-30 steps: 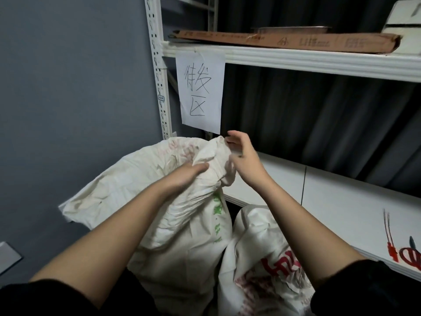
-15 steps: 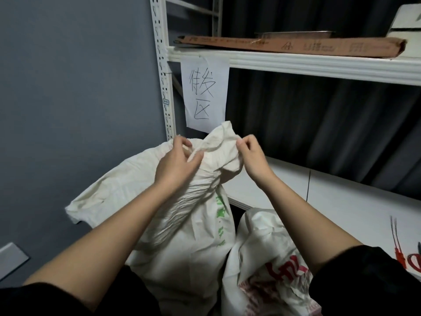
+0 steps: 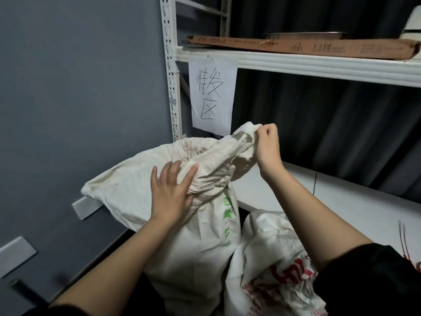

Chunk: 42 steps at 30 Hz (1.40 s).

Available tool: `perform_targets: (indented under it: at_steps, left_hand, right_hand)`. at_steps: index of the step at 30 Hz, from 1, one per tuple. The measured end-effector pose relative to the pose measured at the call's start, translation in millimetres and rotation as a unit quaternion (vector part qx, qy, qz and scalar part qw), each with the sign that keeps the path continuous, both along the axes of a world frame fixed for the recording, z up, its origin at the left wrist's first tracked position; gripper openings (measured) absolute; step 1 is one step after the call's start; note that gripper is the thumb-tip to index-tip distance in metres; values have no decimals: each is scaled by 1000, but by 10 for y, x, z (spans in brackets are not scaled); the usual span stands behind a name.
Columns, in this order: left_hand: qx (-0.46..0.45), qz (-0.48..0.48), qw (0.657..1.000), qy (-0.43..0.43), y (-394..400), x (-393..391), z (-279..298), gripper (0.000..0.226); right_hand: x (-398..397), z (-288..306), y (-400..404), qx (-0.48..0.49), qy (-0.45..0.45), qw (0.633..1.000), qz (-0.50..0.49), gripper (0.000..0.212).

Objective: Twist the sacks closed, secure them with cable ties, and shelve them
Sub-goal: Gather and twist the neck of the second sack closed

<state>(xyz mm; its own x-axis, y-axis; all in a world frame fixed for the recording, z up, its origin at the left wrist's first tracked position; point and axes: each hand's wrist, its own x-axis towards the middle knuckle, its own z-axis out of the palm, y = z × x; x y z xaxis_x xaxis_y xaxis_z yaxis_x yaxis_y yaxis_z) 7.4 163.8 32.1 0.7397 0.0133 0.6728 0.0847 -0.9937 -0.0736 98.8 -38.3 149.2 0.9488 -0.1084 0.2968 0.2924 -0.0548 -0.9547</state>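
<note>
Since half a second ago the left hand (image 3: 169, 192) has let go of the bunched neck and dropped lower, and the right hand (image 3: 266, 144) has risen, drawing the sack's mouth up with it.

Nearest the camera, two bare forearms reach out of dark sleeves. Low on the right stands a second white sack with red print (image 3: 273, 270), crumpled, touching the one being handled. The white sack with green print (image 3: 211, 236) stands upright beside it, on the left. Its upper cloth spreads leftward in a wide loose flap toward the grey wall (image 3: 79, 87).

The left hand lies flat on the gathered folds below the neck, fingers straight and spread, pressing the cloth and gripping nothing. Above and to the right, the right hand is curled into a fist around the hemmed top edge of the same sack, holding it up in a peak just below the paper sign.

Beyond the hands, the lower shelf board (image 3: 341, 192) runs off to the right; red cable ties (image 3: 404, 242) lie on it at the frame's right edge, partly cut off. The white perforated upright (image 3: 169, 71) rises on the left. A paper sign with handwritten characters (image 3: 211, 94) hangs from the upper shelf (image 3: 319, 65), on which lies a long flat cardboard box (image 3: 307, 47).
</note>
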Motion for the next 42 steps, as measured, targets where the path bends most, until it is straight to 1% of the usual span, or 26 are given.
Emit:
perform_targets:
  at_steps: [3,5,7,9,10,13,15,16,17,19,20,21,22,23,24,25,26,27,28,30,32,34,35,37,39,42]
  left_hand:
    - [-68,-56,994,-64,107,1,117,45]
    - [-65,-109,988,-86,184,-11,215,20]
    - [-75,-134,986,-72,241,-40,338,18]
    - [-164,-136,977,-30,249,-81,504,19]
    - [-230,-143,963,-2,250,-87,588,18]
    - [-406,-206,886,85,273,5,902,18]
    - [-487,-209,838,130,294,111,1090,21]
    - [-513,-202,819,162,292,166,1161,19]
    - [-530,-198,802,191,284,209,1213,18]
    - [-570,-204,764,225,239,294,1296,21]
    - [-596,-214,737,237,201,316,1350,25]
    - [-611,-223,717,251,165,341,1402,28]
    - [-614,-230,707,267,126,360,1450,30]
    - [-609,-235,703,282,80,364,1490,31]
    - [-604,-236,704,289,46,374,1510,31]
    - [-603,-235,703,295,18,373,1520,31]
    - [-605,-230,704,292,-2,381,1516,29]
    - [-602,-225,714,277,-22,394,1502,27]
    - [-588,-220,738,248,-26,417,1462,24]
    - [-521,-189,821,141,-34,369,1353,16]
    - [-398,-166,902,4,-44,183,1176,31]
    - [-219,-169,957,-89,-76,-19,936,52]
    - [-149,-162,969,-111,-91,-79,803,58]
    - [-87,-130,981,-115,-58,-77,520,56]
    - [-97,-69,987,-103,37,-36,301,47]
    - [-208,53,974,-79,198,-55,136,48]
  right_hand:
    - [5,7,-29,-20,-16,1000,-9,23]
    - [35,-1,-71,-26,-19,999,-15,21]
    - [74,-5,-127,-24,-18,999,-24,21]
    - [106,-7,-192,-35,-20,999,-35,21]
    - [127,-14,-223,-52,-21,998,-39,21]
    - [186,-12,-281,-121,-1,991,-58,20]
    - [159,6,-246,-187,-2,980,-72,8]
    - [131,3,-209,-225,-23,970,-85,6]
    - [73,4,-154,-260,-67,958,-103,19]
    - [-69,24,-40,-311,-218,919,-107,47]
    - [-129,34,9,-340,-312,884,-77,57]
    - [-189,44,48,-385,-394,834,-34,63]
    - [-213,41,84,-439,-460,772,12,66]
    - [-229,43,121,-489,-500,713,49,66]
    - [-239,48,162,-522,-523,670,75,61]
    - [-242,47,195,-536,-534,648,91,52]
    - [-238,46,221,-536,-539,642,100,40]
    - [-232,44,237,-532,-533,650,106,31]
    - [-234,54,241,-526,-518,666,107,27]
    - [-221,64,239,-526,-470,700,113,28]
    - [-249,71,250,-517,-414,743,99,31]
    - [-295,75,277,-493,-350,793,76,31]
    - [-314,80,291,-473,-323,817,68,27]
    - [-345,112,332,-426,-275,860,58,20]
    - [-343,156,362,-384,-241,890,56,22]
    - [-309,194,340,-341,-220,912,51,24]
